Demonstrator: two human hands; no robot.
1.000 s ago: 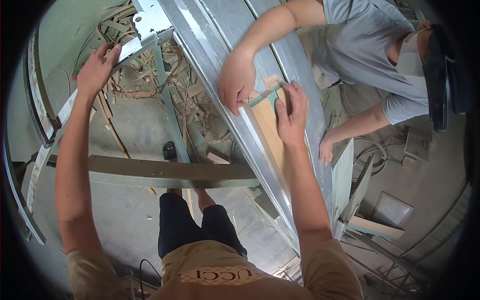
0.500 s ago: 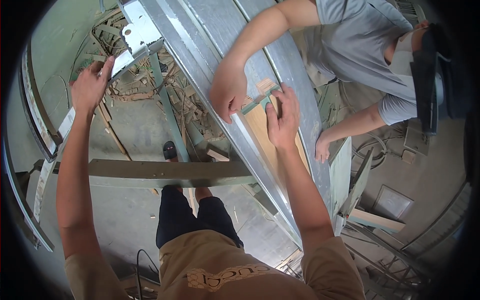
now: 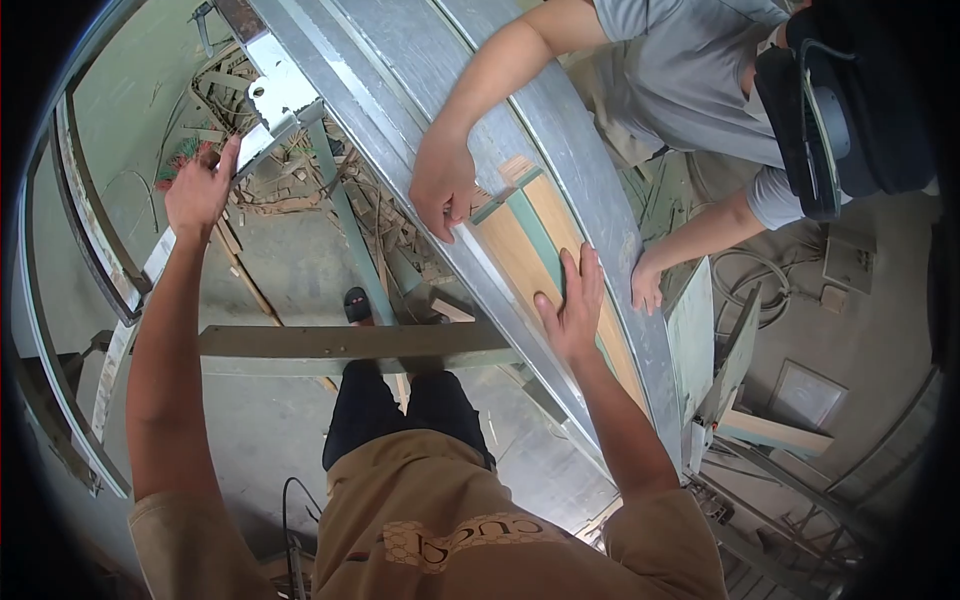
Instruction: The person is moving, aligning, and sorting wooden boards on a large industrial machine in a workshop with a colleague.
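On the left, my left hand (image 3: 199,190) is closed around a white-painted metal bar (image 3: 160,255) with chipped paint. My right hand (image 3: 576,308) lies with fingers spread on a pale wooden board (image 3: 514,252) that has a green stripe along it. The board rests lengthwise on a grey metal machine bed (image 3: 400,100), its far end against small stepped wood pieces (image 3: 517,168). Across from me, a co-worker's hand (image 3: 444,190) hovers at or touches the board's far left corner. That person's other hand (image 3: 647,287) leans on the bed's right edge.
A dark green beam (image 3: 350,342) crosses in front of my legs. Wood offcuts (image 3: 285,190) litter the floor beyond it. Curved metal strips (image 3: 85,200) stand at left. A coiled hose (image 3: 755,280) and a framed panel (image 3: 808,393) lie on the right.
My right hand has slid back toward me from the board's far end and flattened out, uncovering the green stripe. My left hand stays on the bar. The view has shifted slightly.
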